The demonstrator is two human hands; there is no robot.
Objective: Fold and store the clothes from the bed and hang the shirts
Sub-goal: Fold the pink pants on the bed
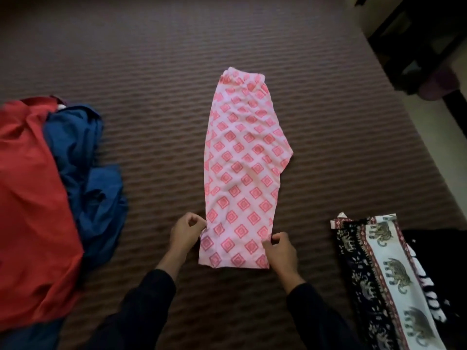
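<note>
Pink trousers with a red diamond print [242, 168] lie flat and lengthwise on the bed, folded leg on leg, with the waistband at the far end. My left hand [187, 232] pinches the left edge near the hem. My right hand [279, 251] pinches the right edge near the hem. Both sleeves are dark.
The bed has a brown striped cover [156, 102]. A loose red garment [32, 198] and a blue garment [88, 160] are heaped at the left. Folded elephant-print cloth [386, 274] lies on a dark pile at the right. The bed's right edge meets dark furniture [417, 46].
</note>
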